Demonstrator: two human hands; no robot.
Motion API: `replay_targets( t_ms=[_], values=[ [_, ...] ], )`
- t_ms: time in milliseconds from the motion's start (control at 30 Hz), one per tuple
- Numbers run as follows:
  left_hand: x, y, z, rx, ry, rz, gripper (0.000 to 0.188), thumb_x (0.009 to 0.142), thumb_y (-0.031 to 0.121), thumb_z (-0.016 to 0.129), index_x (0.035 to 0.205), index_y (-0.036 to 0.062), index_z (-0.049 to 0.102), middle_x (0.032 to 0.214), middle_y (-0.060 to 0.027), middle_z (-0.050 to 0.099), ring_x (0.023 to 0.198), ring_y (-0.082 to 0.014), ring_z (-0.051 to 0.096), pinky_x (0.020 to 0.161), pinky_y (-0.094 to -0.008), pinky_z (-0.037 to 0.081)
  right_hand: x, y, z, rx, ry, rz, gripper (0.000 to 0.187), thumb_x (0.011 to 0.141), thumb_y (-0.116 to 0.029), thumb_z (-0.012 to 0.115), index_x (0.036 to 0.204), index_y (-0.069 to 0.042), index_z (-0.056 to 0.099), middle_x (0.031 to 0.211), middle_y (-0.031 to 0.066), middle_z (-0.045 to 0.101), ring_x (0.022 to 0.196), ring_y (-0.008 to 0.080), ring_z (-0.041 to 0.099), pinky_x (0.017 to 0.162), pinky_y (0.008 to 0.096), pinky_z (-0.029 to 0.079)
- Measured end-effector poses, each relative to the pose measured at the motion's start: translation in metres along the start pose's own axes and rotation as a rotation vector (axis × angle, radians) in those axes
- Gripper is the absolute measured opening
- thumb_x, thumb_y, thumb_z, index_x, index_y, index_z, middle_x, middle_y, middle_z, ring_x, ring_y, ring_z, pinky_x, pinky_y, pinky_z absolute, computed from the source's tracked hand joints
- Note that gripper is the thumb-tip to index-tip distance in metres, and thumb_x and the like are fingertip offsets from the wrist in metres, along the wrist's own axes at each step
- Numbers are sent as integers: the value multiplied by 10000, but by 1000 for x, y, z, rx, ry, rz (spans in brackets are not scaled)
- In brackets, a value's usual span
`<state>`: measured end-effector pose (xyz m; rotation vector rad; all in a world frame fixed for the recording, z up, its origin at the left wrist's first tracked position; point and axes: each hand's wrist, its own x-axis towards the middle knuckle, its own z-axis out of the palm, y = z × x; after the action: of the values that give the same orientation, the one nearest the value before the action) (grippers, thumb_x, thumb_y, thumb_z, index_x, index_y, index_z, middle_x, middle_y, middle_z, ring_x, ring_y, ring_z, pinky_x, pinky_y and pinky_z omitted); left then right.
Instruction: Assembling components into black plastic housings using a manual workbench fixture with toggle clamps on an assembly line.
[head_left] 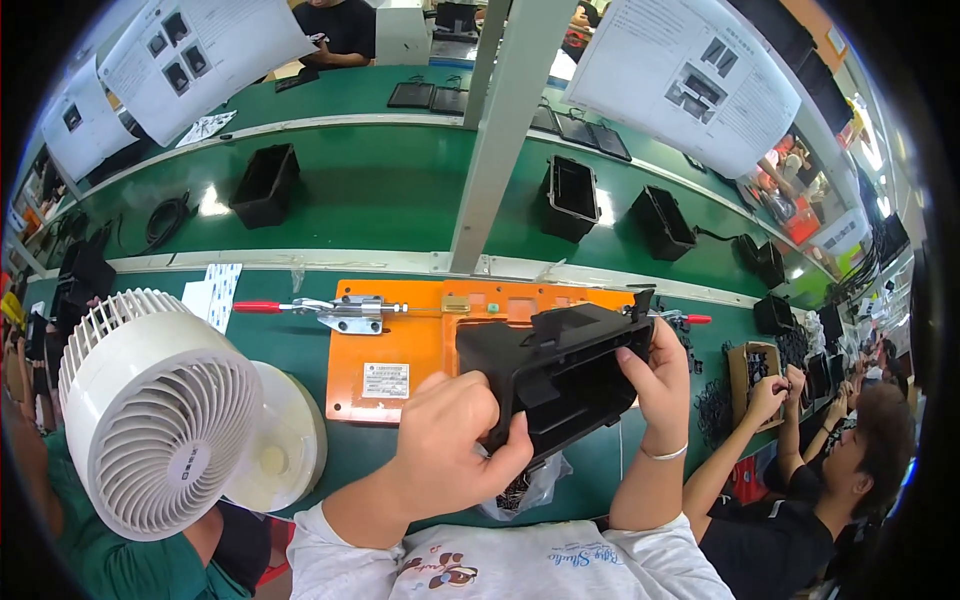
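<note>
Between my two hands is a black plastic box (570, 395), tilted so that its hollow inside faces me. My left hand (450, 435) grips its left end, thumb on the near rim and fingers curled behind the wall. At the right end my right hand (655, 380) holds the box with its thumb on the rim. Behind and below it lies an orange fixture plate (365, 345) with a white label. A toggle clamp (355, 310) with a red handle sits on the plate's left side; another red handle (698, 319) shows at its right.
A white fan (160, 410) stands close on my left. Black boxes (265, 185) stand on the green belt (390, 190) beyond a metal upright (500, 140). A clear bag (535, 490) of small parts lies by my lap. Co-workers sit at the right, near a carton (745, 375).
</note>
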<state>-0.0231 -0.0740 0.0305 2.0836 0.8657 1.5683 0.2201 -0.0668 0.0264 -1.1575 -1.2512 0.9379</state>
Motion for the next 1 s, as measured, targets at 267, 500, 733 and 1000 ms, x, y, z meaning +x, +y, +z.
replay_targets(
  t_ms=[267,500,733,1000],
  values=[
    [5,-7,-8,-22,-148,-132,312,693,201,793,803,73,531,695,-43,522,596,-212,508,612,-342,340,70,23,-84,355,497,211,70,816,-6,580,840,-53,535,780,43,583,646,147,538,612,270,480],
    [14,-8,-14,87,-178,-109,275,707,193,778,813,56,564,715,-61,549,631,-223,528,630,-338,338,184,100,-168,470,784,474,171,852,-92,633,920,-3,505,834,141,557,688,280,583,789,460,560],
    [15,-15,-15,118,-210,-129,276,706,198,780,826,51,580,719,-60,546,623,-223,517,642,-339,331,214,91,-85,-674,-66,494,693,811,-332,709,1329,10,401,1318,224,502,996,383,631,822,506,515],
    [15,-21,-15,222,-204,-81,266,708,188,765,839,49,582,702,-36,538,614,-173,522,645,-310,364,232,101,-28,-1663,-394,56,301,712,-211,751,941,-68,618,966,119,683,982,321,631,882,520,440]
  ],
)
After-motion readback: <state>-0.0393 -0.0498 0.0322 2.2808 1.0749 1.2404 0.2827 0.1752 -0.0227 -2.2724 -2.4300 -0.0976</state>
